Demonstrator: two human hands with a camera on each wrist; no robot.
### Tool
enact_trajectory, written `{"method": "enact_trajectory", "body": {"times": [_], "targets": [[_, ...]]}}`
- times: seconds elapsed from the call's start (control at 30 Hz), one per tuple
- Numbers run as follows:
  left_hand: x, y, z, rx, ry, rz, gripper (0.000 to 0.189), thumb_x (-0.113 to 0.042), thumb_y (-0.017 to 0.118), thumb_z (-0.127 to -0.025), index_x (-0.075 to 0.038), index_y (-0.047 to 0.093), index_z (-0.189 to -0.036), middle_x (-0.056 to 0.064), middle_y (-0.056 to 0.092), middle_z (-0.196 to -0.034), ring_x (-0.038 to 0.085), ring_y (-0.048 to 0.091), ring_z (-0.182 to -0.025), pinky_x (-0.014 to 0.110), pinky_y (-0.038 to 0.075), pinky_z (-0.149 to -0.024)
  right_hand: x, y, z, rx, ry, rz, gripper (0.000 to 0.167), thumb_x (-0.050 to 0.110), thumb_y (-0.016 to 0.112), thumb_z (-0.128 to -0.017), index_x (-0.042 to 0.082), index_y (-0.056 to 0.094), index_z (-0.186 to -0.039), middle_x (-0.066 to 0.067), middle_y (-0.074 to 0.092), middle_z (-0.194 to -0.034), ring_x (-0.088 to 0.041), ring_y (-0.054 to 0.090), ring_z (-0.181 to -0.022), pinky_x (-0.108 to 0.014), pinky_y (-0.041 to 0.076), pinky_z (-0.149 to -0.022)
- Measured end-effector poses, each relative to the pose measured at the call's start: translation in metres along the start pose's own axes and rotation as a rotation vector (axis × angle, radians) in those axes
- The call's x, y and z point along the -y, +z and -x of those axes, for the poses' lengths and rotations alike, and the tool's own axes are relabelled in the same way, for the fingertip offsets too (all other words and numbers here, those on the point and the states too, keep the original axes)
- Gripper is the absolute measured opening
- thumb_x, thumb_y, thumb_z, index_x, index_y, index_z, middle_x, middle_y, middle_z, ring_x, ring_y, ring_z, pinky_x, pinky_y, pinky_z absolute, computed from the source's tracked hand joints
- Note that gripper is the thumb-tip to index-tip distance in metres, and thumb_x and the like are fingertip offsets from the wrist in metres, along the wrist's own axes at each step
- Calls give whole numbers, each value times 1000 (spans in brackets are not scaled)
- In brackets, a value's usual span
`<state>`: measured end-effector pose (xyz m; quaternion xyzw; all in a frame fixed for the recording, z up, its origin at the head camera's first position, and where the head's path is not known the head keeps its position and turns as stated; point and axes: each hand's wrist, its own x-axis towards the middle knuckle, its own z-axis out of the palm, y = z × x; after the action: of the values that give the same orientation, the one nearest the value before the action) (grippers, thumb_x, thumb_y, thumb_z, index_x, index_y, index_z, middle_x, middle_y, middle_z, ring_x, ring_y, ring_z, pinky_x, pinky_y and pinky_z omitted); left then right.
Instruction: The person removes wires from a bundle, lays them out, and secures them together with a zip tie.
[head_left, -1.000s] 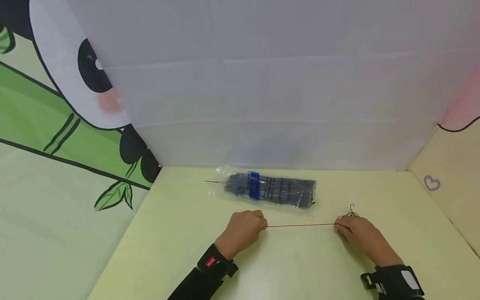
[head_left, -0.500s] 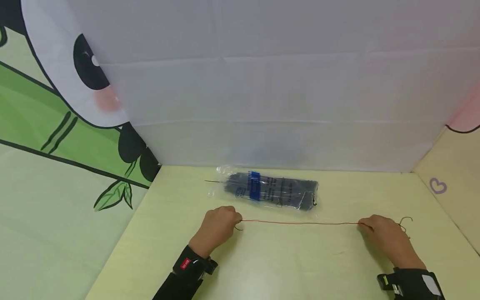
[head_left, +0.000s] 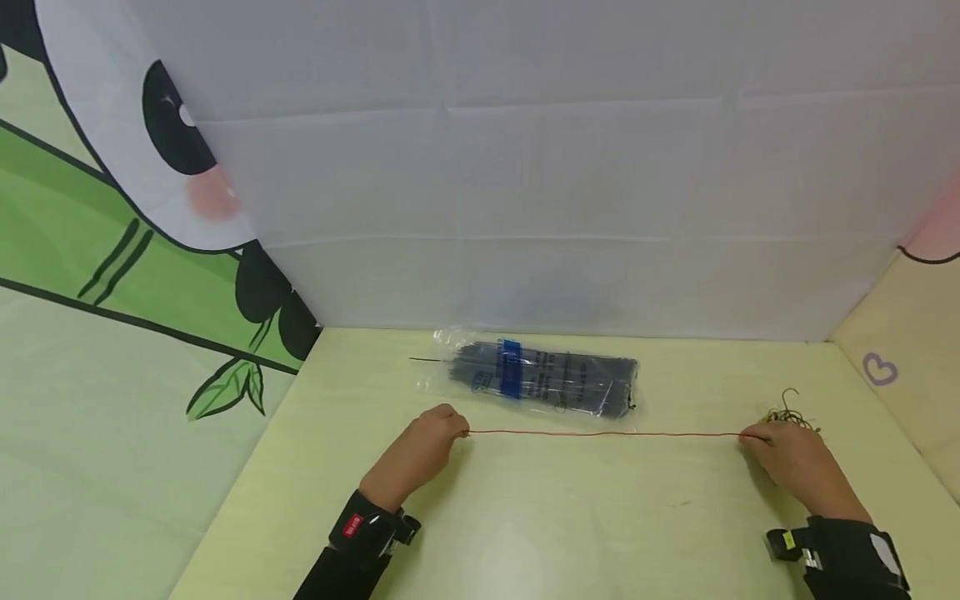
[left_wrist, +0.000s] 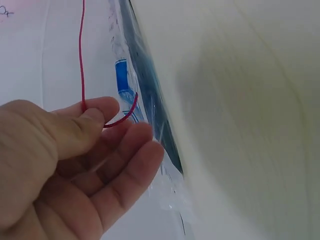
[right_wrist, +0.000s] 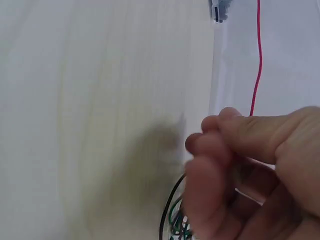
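Observation:
A thin red cord (head_left: pixel 600 433) runs nearly straight between my two hands above the table. My left hand (head_left: pixel 415 454) pinches it between thumb and index finger, and in the left wrist view a short, curved end of the red cord (left_wrist: pixel 129 114) sticks out past the fingertips. At the other side my right hand (head_left: pixel 806 467) pinches the cord with thumb and fingertips. Just behind that hand lies a tangle of thin dark strands (head_left: pixel 787 414); some green and black strands (right_wrist: pixel 176 210) show below the fingers in the right wrist view. The right hand partly hides this tangle.
A clear plastic bag (head_left: pixel 543 379) of dark, thin sticks with a blue band lies at the back of the pale yellow table (head_left: pixel 570 533). One thin stick juts from its left end. A white sheet (head_left: pixel 525 183) hangs behind, with a printed cloth (head_left: pixel 135 350) at left.
Both hands have moved apart, left hand to the left and right hand to the right. The stretch of red cord between them has grown much longer. The bag stays put.

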<state>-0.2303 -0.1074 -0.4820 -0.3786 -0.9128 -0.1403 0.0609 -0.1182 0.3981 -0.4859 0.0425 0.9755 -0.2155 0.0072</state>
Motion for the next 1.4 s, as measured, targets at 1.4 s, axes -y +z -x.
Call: {"method": "enact_trajectory", "body": {"times": [1.4], "targets": [[45,-21,51,13,-157,95,12,0,75,-82,-10,75,-88,-2,67,-79,6,60,-75,23,53,-68,-7,-3,51,-48,25,130,29,34,54,-101,9,68,-103,-11,70,-90,-27,63,-76,-45,48,-65]]}}
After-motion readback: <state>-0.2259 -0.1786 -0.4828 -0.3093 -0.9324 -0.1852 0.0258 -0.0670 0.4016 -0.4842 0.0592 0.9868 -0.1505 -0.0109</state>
